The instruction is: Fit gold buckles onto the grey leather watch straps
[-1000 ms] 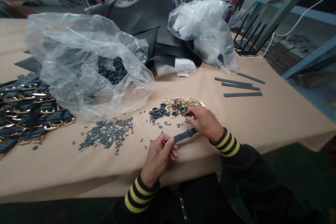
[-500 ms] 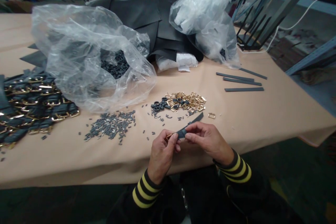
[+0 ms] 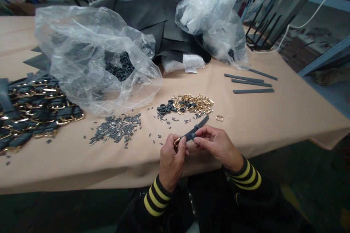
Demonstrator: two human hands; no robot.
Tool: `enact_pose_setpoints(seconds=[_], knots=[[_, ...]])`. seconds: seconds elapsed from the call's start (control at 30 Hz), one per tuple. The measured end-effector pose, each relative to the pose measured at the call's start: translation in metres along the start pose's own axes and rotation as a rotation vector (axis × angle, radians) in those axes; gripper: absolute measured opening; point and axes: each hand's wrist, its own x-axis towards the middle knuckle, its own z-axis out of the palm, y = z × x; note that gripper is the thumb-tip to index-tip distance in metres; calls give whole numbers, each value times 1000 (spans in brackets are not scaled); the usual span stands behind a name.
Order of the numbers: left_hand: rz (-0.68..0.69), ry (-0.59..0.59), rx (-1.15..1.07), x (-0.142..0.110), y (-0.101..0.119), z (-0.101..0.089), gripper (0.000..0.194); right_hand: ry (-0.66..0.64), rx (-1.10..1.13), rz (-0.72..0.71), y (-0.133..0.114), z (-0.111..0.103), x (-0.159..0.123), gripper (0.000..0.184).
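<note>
My left hand point(image 3: 171, 157) and my right hand point(image 3: 216, 145) together hold a short dark grey strap point(image 3: 197, 127) above the table's near edge. The left hand pinches the end that carries a gold buckle; the right hand's fingers grip a small dark loop around the strap's middle. The strap's free end points away to the right. Just beyond lie a pile of gold buckles point(image 3: 195, 103), a small heap of dark loops point(image 3: 166, 109) and one loose gold buckle point(image 3: 219, 118).
A tan table point(image 3: 287, 116) holds scattered small grey pins point(image 3: 115, 131), finished straps with gold buckles point(image 3: 35, 113) at the left, a clear bag of dark loops point(image 3: 93, 58), dark sheets point(image 3: 153, 18), another clear bag point(image 3: 213, 25) and three grey strips point(image 3: 250, 83).
My right hand came back from the buckle pile to the strap and now grips the loop on it. Both hands lifted the strap slightly, and a single buckle lies loose by the pile.
</note>
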Motion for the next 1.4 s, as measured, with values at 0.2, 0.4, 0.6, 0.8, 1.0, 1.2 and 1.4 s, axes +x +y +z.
enact_pose_setpoints(seconds=[0.2,0.4,0.6,0.8,1.0,1.2,1.4], knots=[[4,-167,-153,3,0,-7,16,6,68,55,-1,-3,1,26],[11,-192,-137,5,0,-8,15,-13,-24,-19,-4,-4,-3,22],[6,-115,-105,1,-2,-2,16,15,-181,-81,-8,3,-6,14],[45,-107,-172,-3,-2,0,11,55,-375,-170,-6,3,-5,14],[58,-125,-107,-1,-4,0,13,73,-496,-313,-5,6,-7,13],[62,-126,-58,-1,-5,-4,18,-33,-217,-113,-8,2,-4,14],[170,-60,205,-5,-3,-1,26,-162,-193,-74,-12,6,-6,10]])
